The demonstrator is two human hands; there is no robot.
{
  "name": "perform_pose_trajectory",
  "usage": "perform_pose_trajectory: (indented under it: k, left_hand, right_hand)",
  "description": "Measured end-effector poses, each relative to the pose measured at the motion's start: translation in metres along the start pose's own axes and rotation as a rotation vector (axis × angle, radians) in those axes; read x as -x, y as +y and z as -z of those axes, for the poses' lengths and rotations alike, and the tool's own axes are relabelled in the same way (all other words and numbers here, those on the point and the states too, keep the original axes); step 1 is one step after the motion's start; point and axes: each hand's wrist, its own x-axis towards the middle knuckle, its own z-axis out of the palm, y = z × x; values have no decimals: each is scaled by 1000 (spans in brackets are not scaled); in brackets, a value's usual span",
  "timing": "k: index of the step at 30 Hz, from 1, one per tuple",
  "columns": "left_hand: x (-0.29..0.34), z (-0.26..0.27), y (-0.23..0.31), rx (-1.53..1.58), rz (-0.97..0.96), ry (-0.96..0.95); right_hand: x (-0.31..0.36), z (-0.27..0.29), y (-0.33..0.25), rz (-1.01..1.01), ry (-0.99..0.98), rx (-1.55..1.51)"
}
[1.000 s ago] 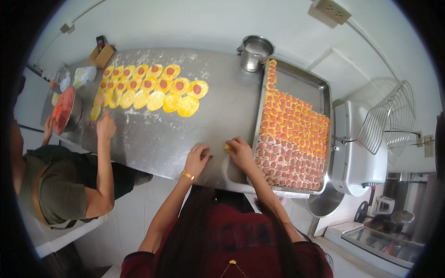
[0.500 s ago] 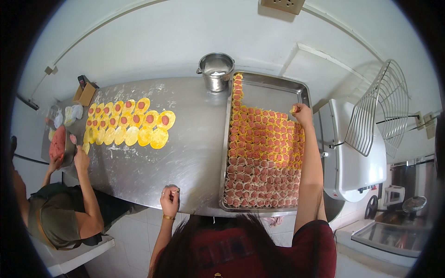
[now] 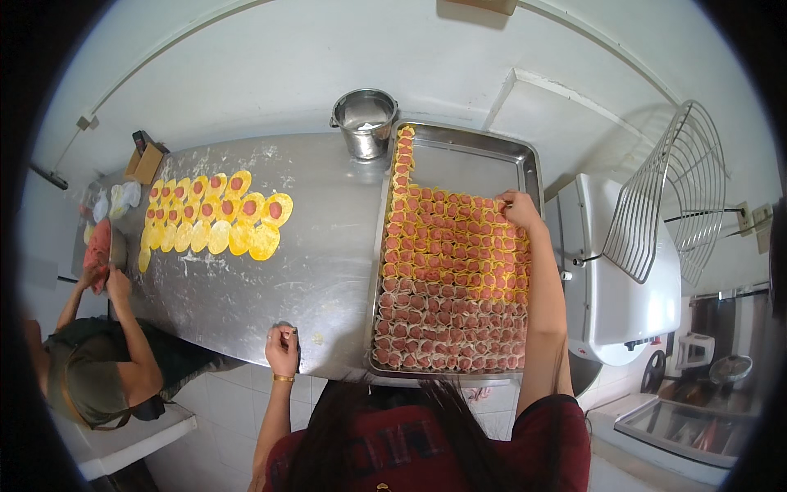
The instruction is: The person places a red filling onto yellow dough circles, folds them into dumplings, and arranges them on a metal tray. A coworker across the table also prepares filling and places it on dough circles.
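Our right hand (image 3: 520,211) reaches over the tray (image 3: 469,164), its fingers bent together at the right end of the farthest full row; they hide what lies between them, so we cannot tell whether they grasp a dumpling or have released it. Our left hand (image 3: 281,348) is above the near edge of the tabletop (image 3: 332,238), fingers curled in toward the thumb; we cannot tell whether it is clenched or loose.

Dumplings (image 3: 443,238) pack the tray, yellow ones behind pale ones (image 3: 447,328), with a single yellow column along the left side toward the far rim. Left of the tray we see three rows of yellow wrappers (image 3: 199,236), the two far rows topped with pink filling (image 3: 249,208), the near row bare. A bucket (image 3: 367,146) stands just beside the tray's far left corner. At the far left, a co-worker's hands (image 3: 118,284) are at a bowl (image 3: 120,248) of pink meat (image 3: 97,252).
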Motion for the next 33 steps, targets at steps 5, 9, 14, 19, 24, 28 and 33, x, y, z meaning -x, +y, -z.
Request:
perform_pose_trajectory:
  k: [5, 9, 14, 19, 24, 28, 33]
  left_hand:
    - [1, -1, -1, 6, 47, -21]
    - [0, 1, 3, 15, 27, -10]
    - [-3, 4, 5, 35, 9, -44]
    - [-8, 11, 1, 7, -95, -67]
    - [-9, 21, -2, 134, 14, -169]
    - [-7, 29, -11, 329, 180, -245]
    - [11, 61, -32, 497, 230, -128]
  right_hand:
    - [1, 2, -5, 37, 2, -25]
    - [-3, 4, -6, -64, -13, -8]
    - [-6, 2, -3, -60, -41, 45]
    - [-12, -4, -35, -90, 159, 205]
    - [-49, -69, -153, 179, 425, -88]
    - [-76, -173, -278, 472, 96, -176]
    - [-108, -256, -392, 474, -82, -35]
